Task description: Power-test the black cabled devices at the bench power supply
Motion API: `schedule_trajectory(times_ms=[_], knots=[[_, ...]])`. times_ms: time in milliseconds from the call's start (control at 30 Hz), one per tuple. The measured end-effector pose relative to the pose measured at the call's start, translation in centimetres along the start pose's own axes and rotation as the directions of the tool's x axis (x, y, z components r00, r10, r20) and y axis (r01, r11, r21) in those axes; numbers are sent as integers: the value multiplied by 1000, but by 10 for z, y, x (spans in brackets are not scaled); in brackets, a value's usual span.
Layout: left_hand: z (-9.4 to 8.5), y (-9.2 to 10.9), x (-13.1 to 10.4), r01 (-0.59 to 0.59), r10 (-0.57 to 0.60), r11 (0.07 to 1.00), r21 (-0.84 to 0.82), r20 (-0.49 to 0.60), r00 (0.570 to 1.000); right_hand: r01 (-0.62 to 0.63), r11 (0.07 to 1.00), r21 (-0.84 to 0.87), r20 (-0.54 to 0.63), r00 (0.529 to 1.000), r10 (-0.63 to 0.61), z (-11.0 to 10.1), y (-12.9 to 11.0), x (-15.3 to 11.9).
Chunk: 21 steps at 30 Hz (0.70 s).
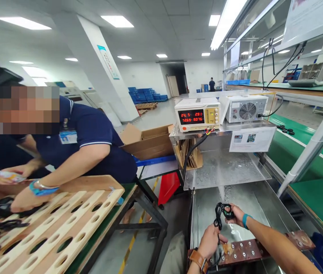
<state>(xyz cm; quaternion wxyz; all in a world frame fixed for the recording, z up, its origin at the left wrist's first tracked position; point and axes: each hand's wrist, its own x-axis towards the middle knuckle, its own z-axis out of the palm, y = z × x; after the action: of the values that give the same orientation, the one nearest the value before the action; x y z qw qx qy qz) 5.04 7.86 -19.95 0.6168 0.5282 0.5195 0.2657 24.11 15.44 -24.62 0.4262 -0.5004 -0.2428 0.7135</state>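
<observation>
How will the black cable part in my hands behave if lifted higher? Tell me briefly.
The black cable part will probably flop: its cord hangs in loose loops between the right hand and left hand. It looks light, since fingertips alone carry it. Over the wet-looking metal trough, it may be slippery.

The power supply (198,114) shows red digits on its display: 24.5 and 2.91 above, 72.69 and 80.76 below. Other labels and signs are too small to read.

The person is wearing a brown leather strap (198,259) on the left wrist, a teal band (245,220) on the right, arms bare.
</observation>
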Motion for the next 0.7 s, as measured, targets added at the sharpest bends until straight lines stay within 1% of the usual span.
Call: schedule_trajectory(times_ms=[100,233,367,500,700], knots=[[-1,0,0,-7,7,1000,19,0,1000,-5,1000,8,36,999,4,-4,1,3],[-2,7,-3,-7,5,999,40,38,999,1,1000,-23,0,1000,-1,-6,0,3],[-1,11,-5,2,-5,997,75,33,999,-2,1000,-11,-12,1000,2,-12,4,7],[2,10,-3,7,-9,998,55,40,999,-30,1000,3,-15,999,30,-17,7,10],[2,8,-2,2,-4,999,54,28,1000,-58,998,-3,-30,998,58,-16,3,8]])
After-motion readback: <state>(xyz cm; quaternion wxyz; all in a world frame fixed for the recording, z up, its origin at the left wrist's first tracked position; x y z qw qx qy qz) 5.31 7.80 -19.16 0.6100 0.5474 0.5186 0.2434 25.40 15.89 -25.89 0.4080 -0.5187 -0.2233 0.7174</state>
